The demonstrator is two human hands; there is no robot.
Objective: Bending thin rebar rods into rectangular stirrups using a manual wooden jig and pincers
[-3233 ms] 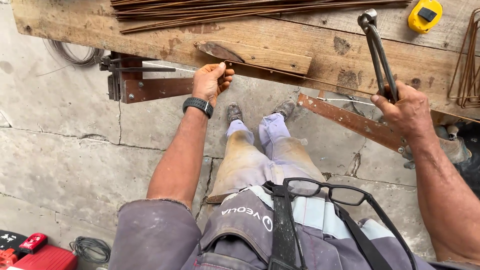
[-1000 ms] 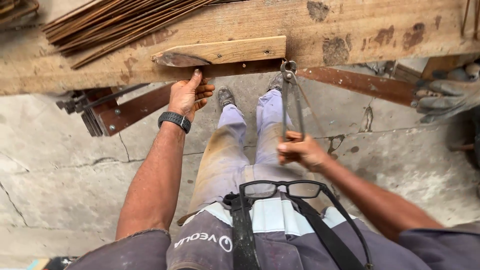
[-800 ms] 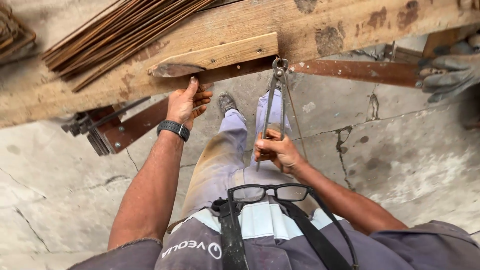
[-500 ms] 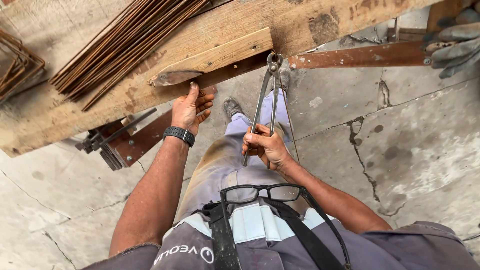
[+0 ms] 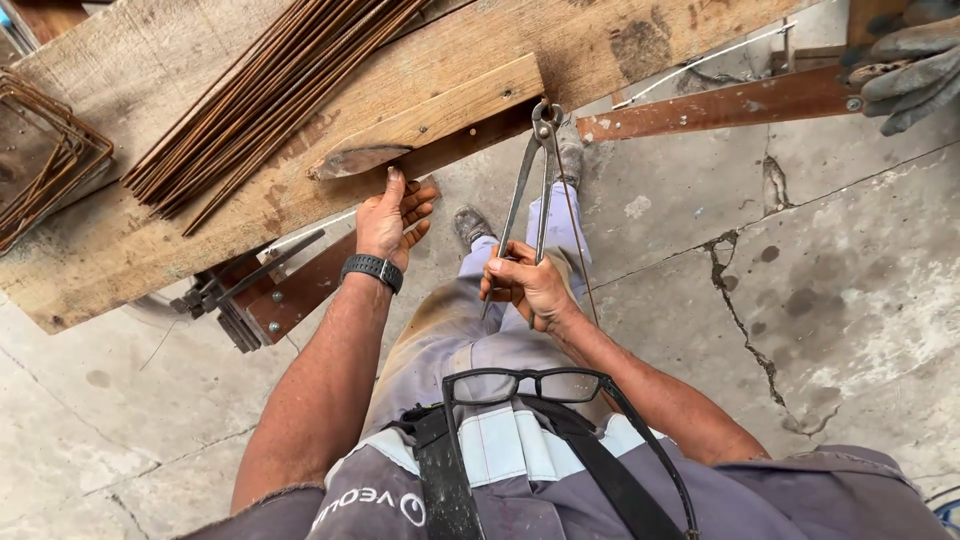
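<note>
Pincers (image 5: 535, 190) now raised, head at the plank (image 5: 300, 190) edge. Right hand (image 5: 528, 288) clenched on its handles; left hand (image 5: 393, 215) spread, pressing plank.

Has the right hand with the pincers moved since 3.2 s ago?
Yes. The right hand has left the plank's right stretch; it now holds the pincers at the small board's end.

Rusty rods (image 5: 280, 100) on plank bench (image 5: 130, 250)
</note>
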